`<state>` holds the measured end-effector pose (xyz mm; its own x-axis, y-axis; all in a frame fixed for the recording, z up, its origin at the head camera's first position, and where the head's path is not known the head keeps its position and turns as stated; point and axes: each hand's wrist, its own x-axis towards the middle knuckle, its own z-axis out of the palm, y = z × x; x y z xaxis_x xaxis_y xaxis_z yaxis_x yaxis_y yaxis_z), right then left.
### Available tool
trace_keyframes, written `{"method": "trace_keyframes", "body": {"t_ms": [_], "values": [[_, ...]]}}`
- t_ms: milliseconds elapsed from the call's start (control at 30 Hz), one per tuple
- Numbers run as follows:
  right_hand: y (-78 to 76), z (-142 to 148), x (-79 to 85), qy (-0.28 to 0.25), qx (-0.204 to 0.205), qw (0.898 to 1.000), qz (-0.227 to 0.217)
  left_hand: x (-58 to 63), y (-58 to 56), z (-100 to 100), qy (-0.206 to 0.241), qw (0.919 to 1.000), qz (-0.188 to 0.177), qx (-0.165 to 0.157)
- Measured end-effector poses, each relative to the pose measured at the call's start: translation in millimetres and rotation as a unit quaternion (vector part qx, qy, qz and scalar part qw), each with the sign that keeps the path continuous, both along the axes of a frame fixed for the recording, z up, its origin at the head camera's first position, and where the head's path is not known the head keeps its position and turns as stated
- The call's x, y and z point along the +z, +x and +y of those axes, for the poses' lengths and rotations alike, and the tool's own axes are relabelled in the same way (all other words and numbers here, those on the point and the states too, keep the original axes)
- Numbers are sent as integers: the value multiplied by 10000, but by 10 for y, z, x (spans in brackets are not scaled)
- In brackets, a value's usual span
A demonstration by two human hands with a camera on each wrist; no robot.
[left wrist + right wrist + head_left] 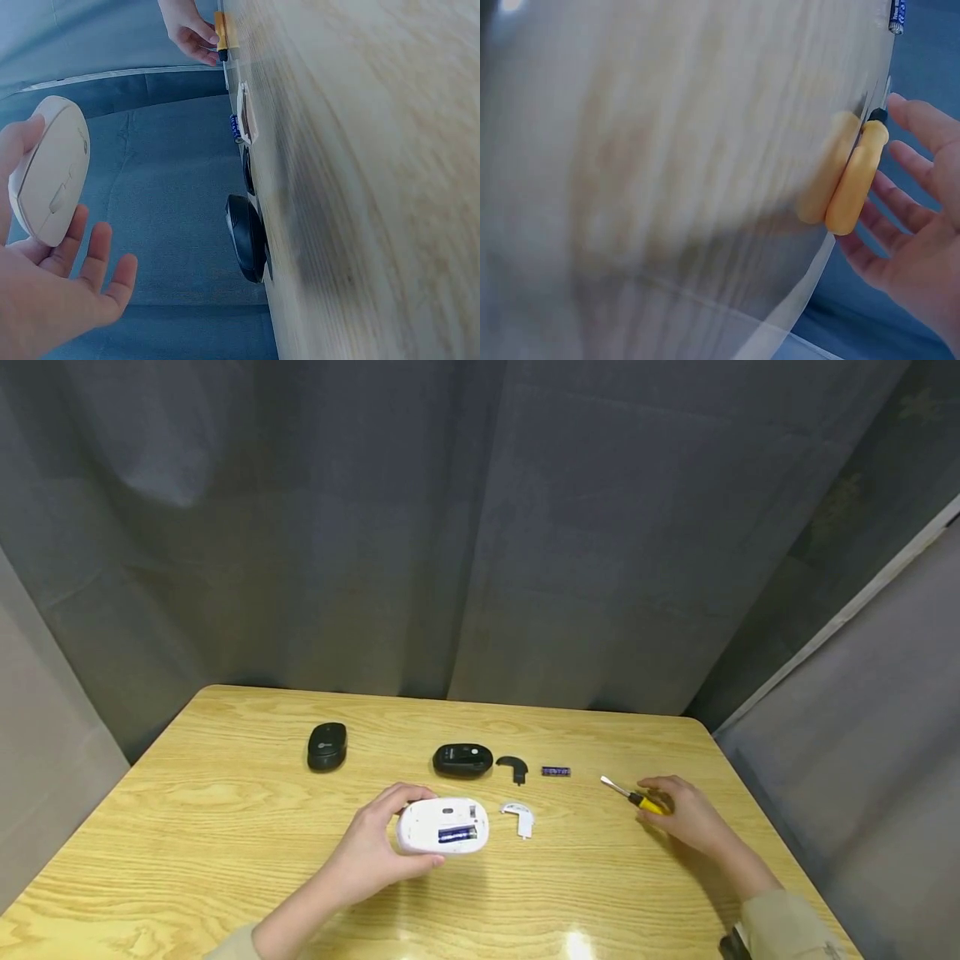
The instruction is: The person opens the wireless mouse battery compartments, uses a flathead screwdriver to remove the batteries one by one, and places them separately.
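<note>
My left hand [372, 846] holds a white computer mouse [417, 839] above the table by its edges, between thumb and fingers. Its underside faces up in the head view, with one dark blue battery [456, 834] in the uncovered compartment. In the left wrist view, the other fingers of that hand are spread apart. At the right, a screwdriver [651, 806] with a yellow handle and black collar lies on the table. My right hand [922, 202] is beside its handle, fingers loosely spread and not closed round it. Whether a fingertip touches it I cannot tell.
On the wooden table [225, 827] lie a white battery cover [524, 821], a black battery cover [516, 766] and a loose blue battery [556, 772]. A black mouse [462, 761] lies underside up behind the white one. Another black mouse [327, 746] sits at the left. Grey curtains hang behind.
</note>
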<state>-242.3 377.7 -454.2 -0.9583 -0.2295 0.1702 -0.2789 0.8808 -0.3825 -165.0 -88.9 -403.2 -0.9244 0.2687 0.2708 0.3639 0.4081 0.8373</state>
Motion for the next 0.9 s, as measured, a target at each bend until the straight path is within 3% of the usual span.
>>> {"method": "trace_keyframes", "body": {"t_ms": [300, 900], "values": [[-112, 13, -17, 260, 60, 9991, -332, 27, 10, 3, -58, 10000, 48, -57], [-162, 26, -8, 446, 166, 9986, -222, 21, 10, -2, -47, 10000, -20, 25]]}}
